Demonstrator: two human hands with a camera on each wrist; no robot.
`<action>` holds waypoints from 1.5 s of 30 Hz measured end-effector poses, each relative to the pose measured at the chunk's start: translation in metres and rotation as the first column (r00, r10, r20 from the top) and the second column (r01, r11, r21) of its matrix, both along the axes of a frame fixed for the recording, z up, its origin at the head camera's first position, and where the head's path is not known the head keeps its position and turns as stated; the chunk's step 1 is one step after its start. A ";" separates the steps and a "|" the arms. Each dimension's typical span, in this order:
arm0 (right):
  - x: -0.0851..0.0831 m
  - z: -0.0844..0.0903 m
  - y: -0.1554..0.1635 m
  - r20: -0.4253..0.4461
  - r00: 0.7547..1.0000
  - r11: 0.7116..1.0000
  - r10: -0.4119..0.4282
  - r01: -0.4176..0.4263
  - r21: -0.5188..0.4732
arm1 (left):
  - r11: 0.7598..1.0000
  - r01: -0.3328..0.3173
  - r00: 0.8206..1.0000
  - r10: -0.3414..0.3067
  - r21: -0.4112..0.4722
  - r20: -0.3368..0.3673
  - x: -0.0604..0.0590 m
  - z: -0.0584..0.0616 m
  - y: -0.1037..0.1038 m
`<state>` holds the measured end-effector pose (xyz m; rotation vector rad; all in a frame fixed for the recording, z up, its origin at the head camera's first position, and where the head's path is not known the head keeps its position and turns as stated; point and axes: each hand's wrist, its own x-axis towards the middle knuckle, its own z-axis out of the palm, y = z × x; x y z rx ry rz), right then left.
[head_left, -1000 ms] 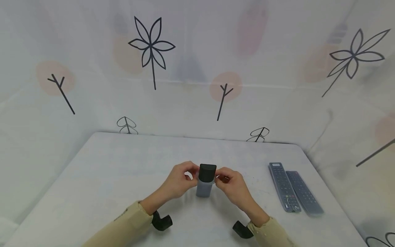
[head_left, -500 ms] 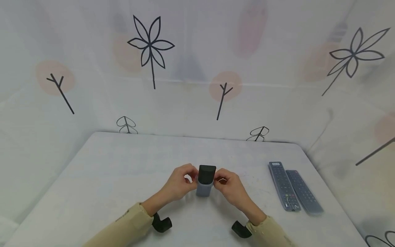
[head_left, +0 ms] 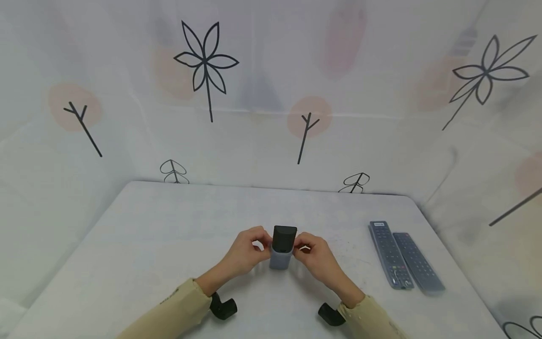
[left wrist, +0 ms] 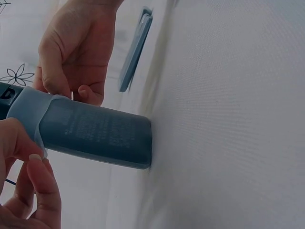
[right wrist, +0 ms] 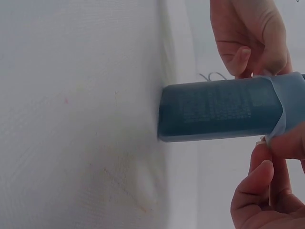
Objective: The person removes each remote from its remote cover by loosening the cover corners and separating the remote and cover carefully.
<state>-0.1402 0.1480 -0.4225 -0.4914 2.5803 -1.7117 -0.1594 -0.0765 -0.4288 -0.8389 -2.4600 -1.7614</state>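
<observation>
A black remote (head_left: 283, 238) stands upright on the white table (head_left: 169, 235), its lower part inside a translucent grey-blue sleeve (head_left: 280, 260). My left hand (head_left: 263, 243) pinches the sleeve's upper edge on the left side. My right hand (head_left: 299, 246) pinches the same edge on the right. In the left wrist view the sleeved remote (left wrist: 97, 137) stands end-on against the table, with my left hand (left wrist: 28, 164) at the sleeve's rim (left wrist: 29, 113). The right wrist view shows the remote (right wrist: 217, 112) with my right hand (right wrist: 267, 148) at the rim and my left hand (right wrist: 250, 45) behind.
Two more long remotes (head_left: 388, 254) (head_left: 418, 263) lie side by side on the table's right part, also seen as a thin slab (left wrist: 136, 52) in the left wrist view. A printed fabric backdrop (head_left: 271, 94) rises behind and beside the table.
Both hands keep their pinch on the sleeve's edge. The right hand has edged slightly closer to the remote; the remote still stands in the same spot.
</observation>
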 end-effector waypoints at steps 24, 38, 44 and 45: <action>-0.003 -0.011 0.001 0.038 0.999 1.000 0.021 -0.022 0.022 | 0.999 0.023 0.997 -0.021 -0.026 0.073 0.004 -0.007 0.005; -0.007 -0.015 -0.002 0.137 0.990 0.999 0.021 -0.026 0.038 | 0.997 0.046 0.996 -0.042 -0.060 0.080 0.002 -0.017 0.002; -0.007 -0.017 -0.001 0.146 0.989 0.998 0.025 -0.033 0.051 | 0.996 0.059 0.997 -0.055 -0.071 0.056 0.001 -0.022 0.002; -0.008 -0.017 -0.001 0.149 0.988 0.998 0.026 -0.034 0.053 | 0.996 0.059 0.997 -0.055 -0.072 0.056 0.000 -0.023 0.002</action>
